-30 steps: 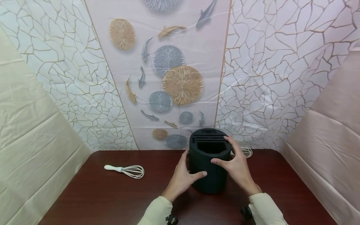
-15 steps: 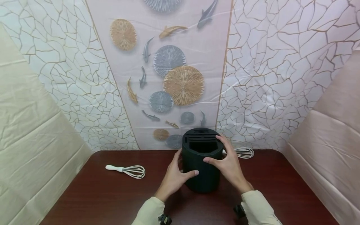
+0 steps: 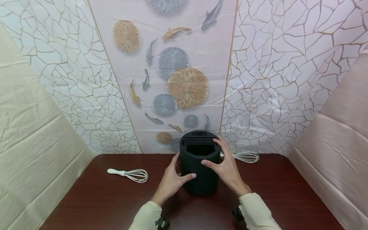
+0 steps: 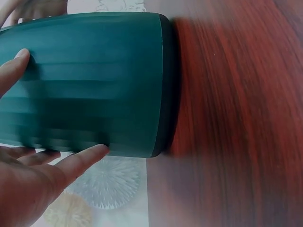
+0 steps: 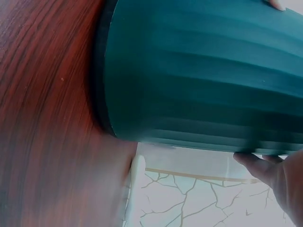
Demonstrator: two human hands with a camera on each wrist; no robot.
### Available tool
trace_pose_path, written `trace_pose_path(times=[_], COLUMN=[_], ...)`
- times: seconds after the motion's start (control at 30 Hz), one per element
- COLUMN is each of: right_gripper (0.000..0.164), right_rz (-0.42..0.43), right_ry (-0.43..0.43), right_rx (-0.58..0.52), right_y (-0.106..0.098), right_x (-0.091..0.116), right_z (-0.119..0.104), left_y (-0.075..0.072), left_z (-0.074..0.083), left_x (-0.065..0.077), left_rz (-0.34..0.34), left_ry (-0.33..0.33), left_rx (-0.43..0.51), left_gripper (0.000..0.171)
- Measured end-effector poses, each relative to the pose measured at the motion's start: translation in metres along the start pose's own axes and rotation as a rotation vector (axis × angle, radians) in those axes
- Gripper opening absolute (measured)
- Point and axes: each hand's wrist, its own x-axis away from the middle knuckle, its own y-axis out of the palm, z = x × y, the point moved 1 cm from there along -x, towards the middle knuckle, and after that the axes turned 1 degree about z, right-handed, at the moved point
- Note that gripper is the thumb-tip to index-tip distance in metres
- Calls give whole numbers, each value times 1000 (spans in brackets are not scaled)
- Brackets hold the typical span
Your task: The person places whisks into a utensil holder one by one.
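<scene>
2 bare hands, the left hand (image 3: 172, 182) and the right hand (image 3: 227, 167), have fingers clamped on opposite sides of 1 dark green, ribbed cylindrical block with a slotted black top (image 3: 202, 182). Over 1 second it shifted leftward, baring more of a white-wired whisk (image 3: 245, 157); apparently it is being repositioned. Upright, it is near the middle of 1 reddish-brown, wood-grained bench (image 3: 109, 204). Whisks total 2, counting the white-handled whisk at left (image 3: 124, 173).

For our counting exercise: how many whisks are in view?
2: one whisk lies left of the left hand; another whisk lies beyond the right hand, which partly hides it. The container might hide more.
</scene>
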Motion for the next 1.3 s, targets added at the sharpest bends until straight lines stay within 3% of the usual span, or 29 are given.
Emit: trace_pose_path(times=[0.2,0.43,0.7,1.07,1.3], right_gripper=[74,62,76,90,90], right_rz=[-48,-166,-250,-237,-219], right_ry=[-7,-21,-27,10,28], right_rx=[-34,13,92,173,147], right_y=[2,-15,-20,-7,0], right_x=[-1,-9,-25,-38,-43], right_z=[-1,-2,-10,-5,-1], left_y=[-6,-7,-10,-10,-11], left_z=[-2,-4,-3,-8,-8], left_x=[2,-1,-3,-14,-22], left_rz=[4,-5,-7,-10,-36], left_ry=[-3,6,13,11,14], left_rx=[5,-4,12,7,0], left_gripper=[107,106,104,103,104])
